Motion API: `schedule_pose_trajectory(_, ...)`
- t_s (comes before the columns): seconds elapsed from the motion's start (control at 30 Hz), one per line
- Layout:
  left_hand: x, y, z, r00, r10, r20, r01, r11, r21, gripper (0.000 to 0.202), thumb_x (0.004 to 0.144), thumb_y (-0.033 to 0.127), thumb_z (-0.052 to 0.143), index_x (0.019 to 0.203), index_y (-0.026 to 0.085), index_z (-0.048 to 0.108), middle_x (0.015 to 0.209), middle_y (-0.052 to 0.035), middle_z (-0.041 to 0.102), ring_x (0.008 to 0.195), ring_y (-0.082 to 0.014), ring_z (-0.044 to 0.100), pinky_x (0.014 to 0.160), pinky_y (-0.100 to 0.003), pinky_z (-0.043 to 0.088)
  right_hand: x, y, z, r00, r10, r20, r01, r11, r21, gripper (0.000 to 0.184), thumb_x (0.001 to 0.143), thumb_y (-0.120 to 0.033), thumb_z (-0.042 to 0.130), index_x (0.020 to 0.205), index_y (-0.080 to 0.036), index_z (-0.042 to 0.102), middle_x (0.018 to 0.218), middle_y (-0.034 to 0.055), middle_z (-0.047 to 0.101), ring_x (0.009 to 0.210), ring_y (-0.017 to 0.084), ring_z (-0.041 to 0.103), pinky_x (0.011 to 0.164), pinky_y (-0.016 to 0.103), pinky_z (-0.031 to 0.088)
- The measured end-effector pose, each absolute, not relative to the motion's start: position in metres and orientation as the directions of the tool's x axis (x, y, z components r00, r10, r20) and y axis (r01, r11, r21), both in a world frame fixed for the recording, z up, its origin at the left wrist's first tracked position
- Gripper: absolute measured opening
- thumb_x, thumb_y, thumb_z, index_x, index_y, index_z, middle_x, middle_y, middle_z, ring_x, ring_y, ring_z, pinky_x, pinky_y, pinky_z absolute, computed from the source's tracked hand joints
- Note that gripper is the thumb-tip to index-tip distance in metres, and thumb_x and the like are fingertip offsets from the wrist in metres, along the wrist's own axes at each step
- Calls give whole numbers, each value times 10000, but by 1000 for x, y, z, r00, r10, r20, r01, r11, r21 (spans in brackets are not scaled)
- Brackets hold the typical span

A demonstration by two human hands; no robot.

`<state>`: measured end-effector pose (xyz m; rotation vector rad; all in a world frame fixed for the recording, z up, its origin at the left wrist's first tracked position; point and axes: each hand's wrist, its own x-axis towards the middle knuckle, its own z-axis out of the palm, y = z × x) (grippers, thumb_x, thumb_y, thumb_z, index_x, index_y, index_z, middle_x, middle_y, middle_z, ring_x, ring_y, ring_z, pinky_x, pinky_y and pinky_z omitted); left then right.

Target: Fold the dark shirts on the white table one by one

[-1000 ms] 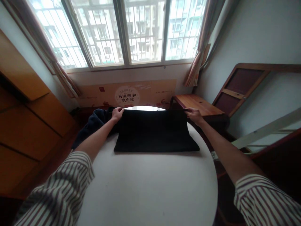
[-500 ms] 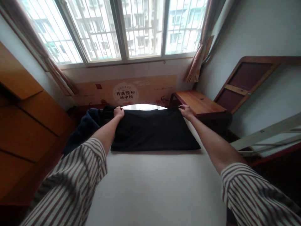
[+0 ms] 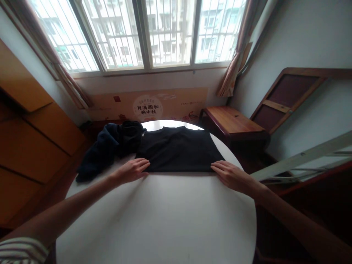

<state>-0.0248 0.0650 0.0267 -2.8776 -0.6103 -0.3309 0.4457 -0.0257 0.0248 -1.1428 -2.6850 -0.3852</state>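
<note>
A folded black shirt lies flat on the white round table, its neckline-like edge towards the window. My left hand is closed on the shirt's near left corner, fingers on top and thumb low by the edge. At the near right corner, my right hand pinches the same edge, its thumb mostly hidden. Just beyond my left forearm, a dark heap of clothes, navy and black, rests on the table's left side, touching or nearly touching the shirt.
A low wooden table stands beyond the right rim. Orange-brown cabinets line the left side. A pale slanted rail and a wooden frame with dark panels are at right. Barred windows with curtains face me.
Both hands have left the shirt's far corners and come back to its near edge. The far edge now lies down on the table, and more of the table and clothes heap shows.
</note>
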Motion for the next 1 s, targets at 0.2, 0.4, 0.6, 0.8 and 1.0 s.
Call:
schedule_pose_trajectory(0.2,-34,67,10,793,573,206,605,-780,-159,449,839,-54,454,1213,101,648,1216,-172,674,1159,-248,642,982,-364,545,451,-12,17,-576,758,306,817,517,257,389,788,50,489,1070,-97,715,1121,163,709,1013,276,664,895,398,549)
schedule_pose_trajectory(0.4,-38,38,3,744,643,183,667,-732,-142,441,866,-47,423,1223,111,629,1205,-168,685,1169,-236,647,982,-348,543,453,-37,18,-545,769,334,838,514,183,358,788,60,488,965,-132,733,992,143,747,966,259,705,922,412,556)
schedule_pose_trajectory(0.6,-63,-58,2,757,645,102,653,-754,-78,560,826,-52,354,1292,86,634,1330,-197,620,1243,-271,600,1025,-384,521,470,-106,7,-602,719,348,786,610,99,632,740,79,367,1225,-168,687,1224,122,703,1135,239,669,932,398,586)
schedule_pose_trajectory(0.8,-88,-166,8,745,663,76,663,-748,30,590,818,-31,394,1298,190,656,1294,-132,659,1180,-245,647,938,-337,573,483,-178,2,-614,716,332,758,653,-6,764,738,2,421,1425,-311,533,1354,56,623,1200,246,631,1019,485,528)
schedule_pose_trajectory(1.0,-29,-159,63,754,650,94,622,-754,212,304,988,272,472,1179,233,706,1147,-80,734,1063,-227,685,924,-370,561,417,-156,54,-601,734,317,738,662,-133,696,801,-102,468,1485,-233,456,1444,104,543,1319,287,527,1117,561,403)
